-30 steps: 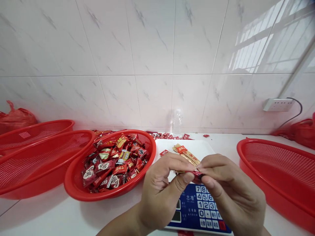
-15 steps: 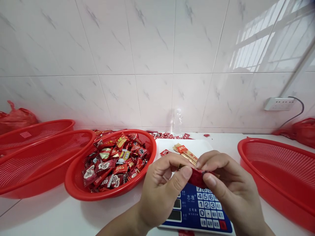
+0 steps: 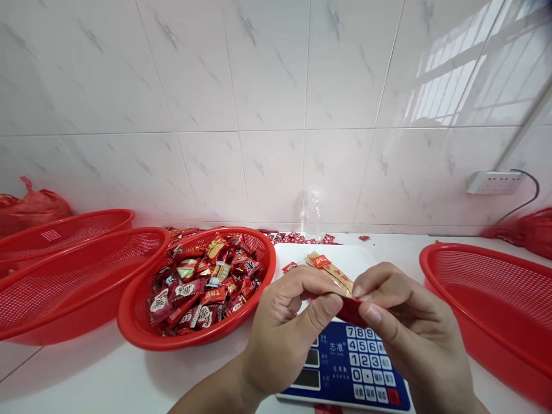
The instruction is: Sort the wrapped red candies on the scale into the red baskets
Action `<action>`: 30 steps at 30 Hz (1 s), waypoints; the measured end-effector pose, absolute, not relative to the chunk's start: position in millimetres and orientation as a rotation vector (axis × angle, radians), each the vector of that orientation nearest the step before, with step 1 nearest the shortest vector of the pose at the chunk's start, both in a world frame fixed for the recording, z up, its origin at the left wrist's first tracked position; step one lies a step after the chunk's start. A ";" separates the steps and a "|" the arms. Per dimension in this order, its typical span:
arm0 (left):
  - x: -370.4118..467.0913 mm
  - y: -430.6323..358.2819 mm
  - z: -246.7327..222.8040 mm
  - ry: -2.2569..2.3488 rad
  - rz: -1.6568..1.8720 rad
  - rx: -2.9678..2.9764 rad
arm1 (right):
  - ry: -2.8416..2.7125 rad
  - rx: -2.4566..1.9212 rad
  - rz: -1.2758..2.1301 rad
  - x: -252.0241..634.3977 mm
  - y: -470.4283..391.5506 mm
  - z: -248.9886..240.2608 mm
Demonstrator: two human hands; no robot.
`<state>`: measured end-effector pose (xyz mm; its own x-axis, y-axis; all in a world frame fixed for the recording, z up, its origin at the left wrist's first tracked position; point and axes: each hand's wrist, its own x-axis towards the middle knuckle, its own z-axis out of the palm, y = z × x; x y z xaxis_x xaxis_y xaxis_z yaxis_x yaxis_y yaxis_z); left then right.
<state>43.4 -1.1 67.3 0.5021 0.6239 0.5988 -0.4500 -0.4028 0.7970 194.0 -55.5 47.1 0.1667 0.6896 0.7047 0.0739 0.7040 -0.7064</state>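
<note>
My left hand (image 3: pixel 287 330) and my right hand (image 3: pixel 414 328) pinch the two ends of one dark red wrapper (image 3: pixel 351 311), held above a blue and white scale (image 3: pixel 340 368) with number keys. Whether anything is inside the wrapper is hidden. Behind my fingers, a gold packet (image 3: pixel 332 272) and a small red packet (image 3: pixel 320 261) lie on the scale's white plate (image 3: pixel 349 253). To the left, a red basket (image 3: pixel 142 336) holds a heap of wrapped sweets (image 3: pixel 207 287), mostly red with some gold ones.
Two more red baskets (image 3: pixel 77 322) stand at the left, another (image 3: pixel 495 322) at the right. Small red packets (image 3: pixel 293 237) and a clear bottle (image 3: pixel 313 215) are by the tiled wall. Red bags (image 3: pixel 38 204) lie at both sides; a power socket (image 3: pixel 495 182) is at the right.
The fingers of both hands have shifted along the red wrapper, which now looks flatter between them. The whole view has moved slightly, with the baskets a little further right.
</note>
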 end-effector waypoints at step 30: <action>42.6 -1.2 69.6 0.205 1.192 1.765 | -1.532 -0.831 0.165 188.9 -59.5 52.8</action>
